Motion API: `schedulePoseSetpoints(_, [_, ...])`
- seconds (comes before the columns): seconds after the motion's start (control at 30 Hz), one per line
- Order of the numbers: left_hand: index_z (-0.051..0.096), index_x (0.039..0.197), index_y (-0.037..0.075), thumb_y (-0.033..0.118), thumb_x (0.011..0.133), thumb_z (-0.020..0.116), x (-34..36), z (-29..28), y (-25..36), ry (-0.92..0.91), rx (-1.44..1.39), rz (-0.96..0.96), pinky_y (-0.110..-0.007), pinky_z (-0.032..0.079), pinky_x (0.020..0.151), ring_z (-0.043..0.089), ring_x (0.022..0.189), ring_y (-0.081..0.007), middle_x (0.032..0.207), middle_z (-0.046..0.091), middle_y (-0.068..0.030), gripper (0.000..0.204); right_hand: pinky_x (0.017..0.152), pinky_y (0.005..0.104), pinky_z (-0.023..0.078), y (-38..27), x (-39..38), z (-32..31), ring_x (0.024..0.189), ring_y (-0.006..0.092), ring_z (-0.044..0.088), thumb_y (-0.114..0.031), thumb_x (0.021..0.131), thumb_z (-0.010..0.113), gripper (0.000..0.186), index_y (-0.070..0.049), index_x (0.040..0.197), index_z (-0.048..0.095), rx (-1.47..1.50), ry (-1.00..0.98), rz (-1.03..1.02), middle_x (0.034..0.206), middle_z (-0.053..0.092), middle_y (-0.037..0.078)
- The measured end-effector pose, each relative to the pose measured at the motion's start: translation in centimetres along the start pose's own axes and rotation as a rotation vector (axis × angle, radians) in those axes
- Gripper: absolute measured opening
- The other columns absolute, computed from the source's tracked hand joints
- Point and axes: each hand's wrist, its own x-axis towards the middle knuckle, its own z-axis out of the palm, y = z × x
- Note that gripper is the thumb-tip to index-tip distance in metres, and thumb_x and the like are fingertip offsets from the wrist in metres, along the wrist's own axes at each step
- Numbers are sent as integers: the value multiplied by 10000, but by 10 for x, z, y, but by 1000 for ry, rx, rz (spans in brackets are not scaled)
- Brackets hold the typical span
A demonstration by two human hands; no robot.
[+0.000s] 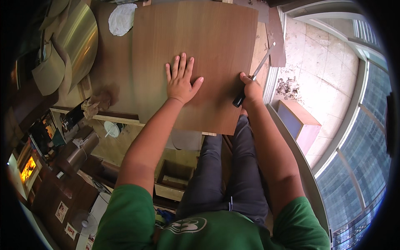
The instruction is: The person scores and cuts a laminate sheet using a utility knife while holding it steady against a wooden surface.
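Observation:
A large wood-grain panel [200,33] lies flat in front of me and reaches close to my legs. My left hand [180,85] rests palm down on its middle, fingers stretched and thumb apart. At the panel's right edge, my right hand [252,92] is wrapped round the black handle of a file [263,60]. The file's long, narrow metal blade points away to the upper right, beyond the edge. Part of the handle sticks out below my fist, and some of my fingers are hidden beneath the hand.
Curved, shiny sheets [81,46] stand at the far left. A crumpled white cloth [121,19] lies beside the panel. To the right, past a sill, are a tiled floor [329,75] with debris, a small box [300,121] and large windows. An open wooden compartment [175,173] sits below left.

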Motion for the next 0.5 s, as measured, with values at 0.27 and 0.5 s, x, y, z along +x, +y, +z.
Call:
schedulePoseSetpoints(0.27, [265, 1637, 148, 416, 1012, 505, -1, 12, 18, 23, 16, -42, -576, 23, 1275, 130, 1593, -302, 1729, 167, -87, 721, 827, 386, 527, 2, 20, -5, 915, 233, 639, -201, 956, 731, 285, -9, 1142, 630, -98, -2, -83, 1015, 668, 106])
schedulePoseSetpoints(0.5, [347, 1606, 151, 236, 961, 562, 18, 12, 66, 75, -39, 92, -590, 105, 1267, 245, 1564, -301, 1695, 277, -90, 685, 840, 372, 505, -4, 20, -7, 933, 215, 591, -220, 939, 757, 322, 2, 1134, 630, -73, -62, -33, 1015, 641, 102])
